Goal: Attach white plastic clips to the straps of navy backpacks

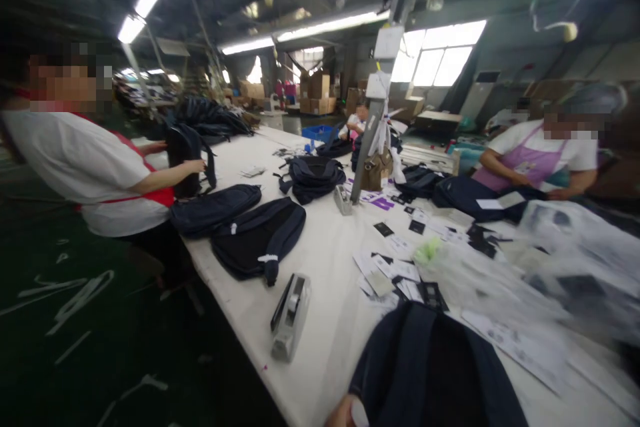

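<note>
A dark navy backpack [425, 373] lies in front of me at the bottom of the head view, its black back panel and straps facing up. At its lower left edge, my left hand [345, 412] shows only in part, cut off by the frame, with the fingers closed on the backpack's side. My right hand is out of view. Left of the backpack, a grey tape dispenser [291, 320] stands on the white table [320, 273]. Paper tags and cards [395, 273] lie scattered just beyond the backpack.
Several more backpacks [263, 237] lie along the table. A person in a red apron [100, 167] handles one at the left; another in a purple apron [537, 153] works at the right. Clear plastic bags [490, 280] are heaped at the right. A metal post [373, 140] rises mid-table.
</note>
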Available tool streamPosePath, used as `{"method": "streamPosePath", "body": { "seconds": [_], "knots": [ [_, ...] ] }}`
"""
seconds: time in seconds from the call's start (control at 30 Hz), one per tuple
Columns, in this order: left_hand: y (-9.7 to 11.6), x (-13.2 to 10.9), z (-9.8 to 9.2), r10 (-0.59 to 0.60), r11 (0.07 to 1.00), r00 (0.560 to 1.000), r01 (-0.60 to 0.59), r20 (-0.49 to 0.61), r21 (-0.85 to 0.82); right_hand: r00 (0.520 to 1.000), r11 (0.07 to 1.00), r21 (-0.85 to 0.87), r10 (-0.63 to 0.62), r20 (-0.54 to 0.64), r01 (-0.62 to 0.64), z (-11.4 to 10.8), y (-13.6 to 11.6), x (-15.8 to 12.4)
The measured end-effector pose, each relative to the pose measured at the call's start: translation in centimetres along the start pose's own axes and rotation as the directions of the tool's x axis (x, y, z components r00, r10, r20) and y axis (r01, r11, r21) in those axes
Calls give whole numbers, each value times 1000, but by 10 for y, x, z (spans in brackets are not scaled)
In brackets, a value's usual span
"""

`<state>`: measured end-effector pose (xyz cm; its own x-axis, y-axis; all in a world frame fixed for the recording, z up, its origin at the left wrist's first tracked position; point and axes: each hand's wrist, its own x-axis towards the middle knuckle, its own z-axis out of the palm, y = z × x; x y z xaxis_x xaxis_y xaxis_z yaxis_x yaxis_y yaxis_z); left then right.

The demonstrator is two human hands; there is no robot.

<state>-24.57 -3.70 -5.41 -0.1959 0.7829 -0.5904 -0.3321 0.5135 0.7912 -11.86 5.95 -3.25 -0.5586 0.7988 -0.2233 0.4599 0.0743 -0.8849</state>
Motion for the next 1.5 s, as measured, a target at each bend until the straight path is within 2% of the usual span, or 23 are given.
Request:
{"method": "streamPosePath", "body": {
  "seconds": [0.07, 0.13, 0.17, 0.27, 0.47, 0.67, 0.77, 0.87, 1.13, 1.3, 1.5],
  "knots": [
    [-12, -11, 11, 5, 999, 998, -2, -66, 45, 998, 998, -28, 61, -11, -61, -9, -3, -45],
    [-18, -18, 17, 170, 968, 975, -138, -145, 209, 999, 994, -94, 48, -15, -50, -11, -14, -73],
    [-19, -19, 18, 207, 956, 969, -172, -134, 238, 1000, 991, -132, 20, -12, -22, -10, -20, -78],
    [-17, -18, 15, 242, 949, 966, -215, -94, 230, 996, 991, -133, 1, -91, -14, -3, -26, -71],
    [-11, -20, 1, 180, 979, 983, -182, 24, 96, 975, 984, -33, 166, -148, -173, 4, -11, -59],
    [-7, -23, 1, 208, 965, 978, -205, -4, 163, 951, 953, 152, 281, -129, -261, 12, -14, -61],
    [-4, -25, 3, 203, 962, 978, -189, -54, 196, 934, 934, 202, 325, -149, -293, 17, -13, -58],
    [-1, -27, 3, 217, 956, 974, -198, -68, 215, 935, 944, 170, 312, -168, -284, 18, -9, -56],
    [7, -35, 3, 272, 941, 962, -272, 31, 202, 943, 948, 167, 296, -153, -270, 17, 0, -55],
    [11, -34, -2, 312, 890, 950, -295, 7, 347, 933, 910, 309, 330, -144, -274, 20, 0, -54],
    [12, -24, -1, 245, 935, 968, -251, 54, 250, 936, 891, 379, 324, -141, -251, 22, -3, -55]
  ]
}}
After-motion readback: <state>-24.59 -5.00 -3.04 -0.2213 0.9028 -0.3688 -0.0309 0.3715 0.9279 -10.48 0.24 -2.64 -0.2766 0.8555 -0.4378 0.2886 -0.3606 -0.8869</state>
